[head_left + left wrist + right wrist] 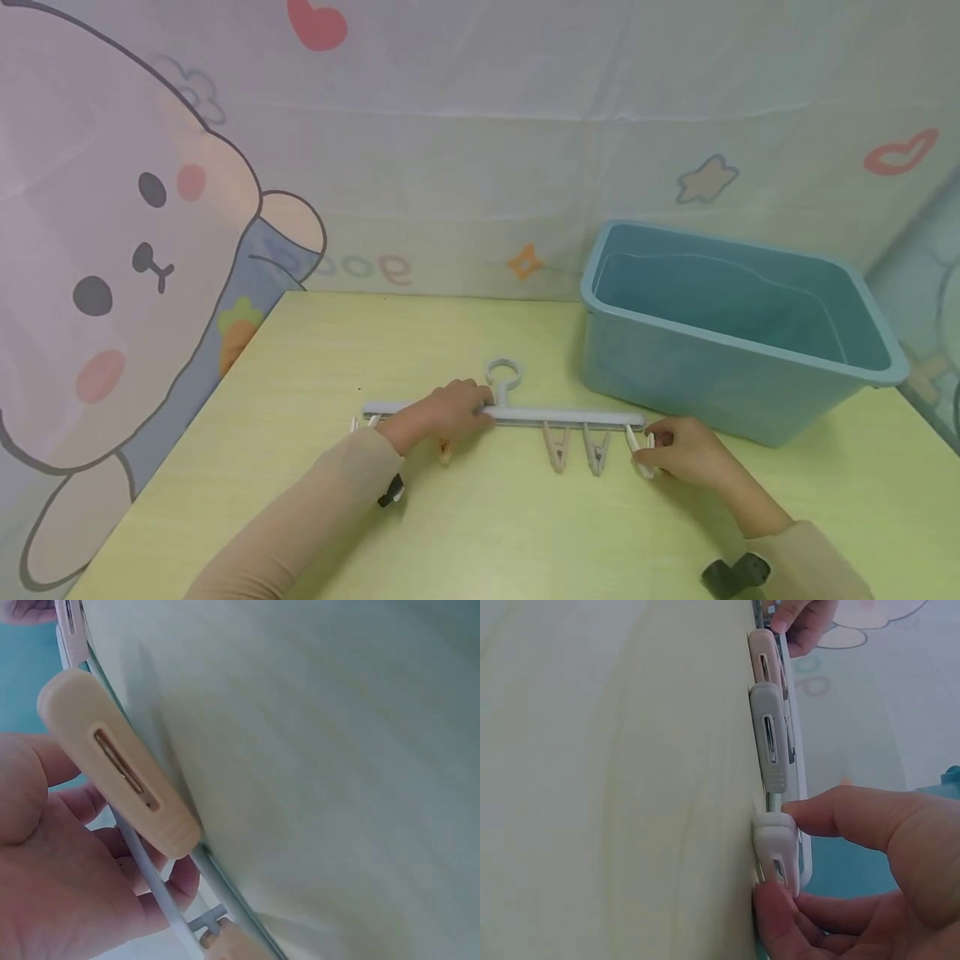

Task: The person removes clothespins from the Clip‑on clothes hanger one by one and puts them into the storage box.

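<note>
A light grey clip hanger (570,415) lies across the table, its ring hook (503,362) toward the back. My left hand (453,408) grips the bar left of the hook, fingers curled behind it in the left wrist view. Beside that hand is a peach clothespin (120,765). At the bar's right end my right hand (693,452) pinches a white clothespin (775,838) between thumb and fingers. A grey clothespin (596,454) and a pink clothespin (557,454) sit on the bar between the hands. A white clothespin (372,422) at the left end is partly behind my sleeve.
A large blue-green bin (720,367) stands at the right back of the pale yellow table (525,533), close behind my right hand. Behind the table hangs a printed cloth (465,167) with a cartoon bear.
</note>
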`<state>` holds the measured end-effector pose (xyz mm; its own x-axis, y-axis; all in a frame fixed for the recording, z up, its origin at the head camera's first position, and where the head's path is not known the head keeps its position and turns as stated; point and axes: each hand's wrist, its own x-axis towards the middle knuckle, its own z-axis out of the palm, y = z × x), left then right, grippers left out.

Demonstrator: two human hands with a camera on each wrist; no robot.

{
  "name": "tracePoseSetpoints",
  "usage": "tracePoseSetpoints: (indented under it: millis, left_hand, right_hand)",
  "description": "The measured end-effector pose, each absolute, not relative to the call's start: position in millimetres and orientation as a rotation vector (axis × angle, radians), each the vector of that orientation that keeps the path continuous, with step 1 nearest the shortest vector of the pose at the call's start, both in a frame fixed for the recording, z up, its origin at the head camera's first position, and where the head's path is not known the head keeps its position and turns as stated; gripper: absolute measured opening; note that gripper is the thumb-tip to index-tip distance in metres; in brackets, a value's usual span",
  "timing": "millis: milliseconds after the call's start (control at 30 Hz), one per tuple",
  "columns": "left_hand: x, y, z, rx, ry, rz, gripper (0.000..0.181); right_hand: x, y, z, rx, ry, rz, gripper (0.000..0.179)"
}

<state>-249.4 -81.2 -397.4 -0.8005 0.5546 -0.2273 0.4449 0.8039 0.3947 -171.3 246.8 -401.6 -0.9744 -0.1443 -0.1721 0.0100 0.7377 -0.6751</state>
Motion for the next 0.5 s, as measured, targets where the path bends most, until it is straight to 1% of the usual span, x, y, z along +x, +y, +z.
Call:
tracePoseSetpoints:
  millis: [133,500]
  left_hand:
    - [-249.2,-82.4,-397.3,0.742,2.647,0.475,0.029]
    - [-245.1,-93.7,-385.1,0.676,2.623,0.574,0.028]
  right_hand:
    - [-171.7,247.5,-402.9,-0.091,2.683,-1.131,0.059]
    - [-174.7,246.2,-404.1,-0.079,2.665,-1.240,0.060]
